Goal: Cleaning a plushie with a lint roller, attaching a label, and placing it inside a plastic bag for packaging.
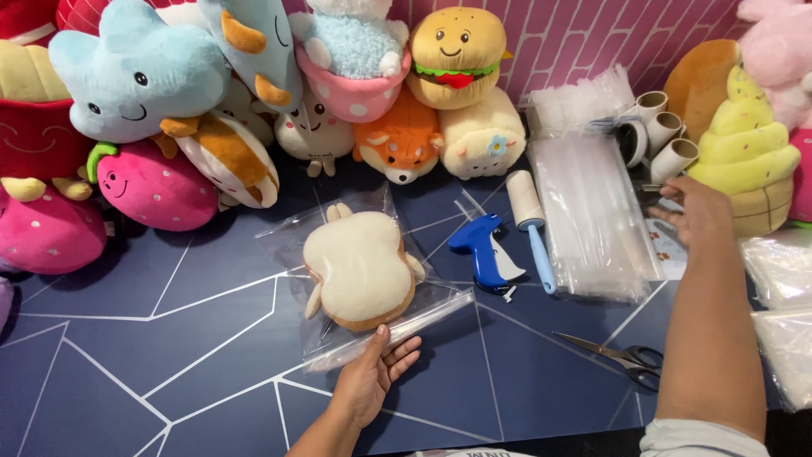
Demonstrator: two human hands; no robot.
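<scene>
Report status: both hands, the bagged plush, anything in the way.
Left hand pinning the clear bag edge. Right hand open, empty, by sticker sheets. Cream plush inside bag. Nothing obstructing.

Packing station for a soft-toy seller, as I read it from my remote feed. Evidence: plush toys heaped along the upper frame against a pink brick-pattern wall; stack of clear bags at right centre; blue tagging gun, lint roller and scissors on a dark blue tabletop.
</scene>
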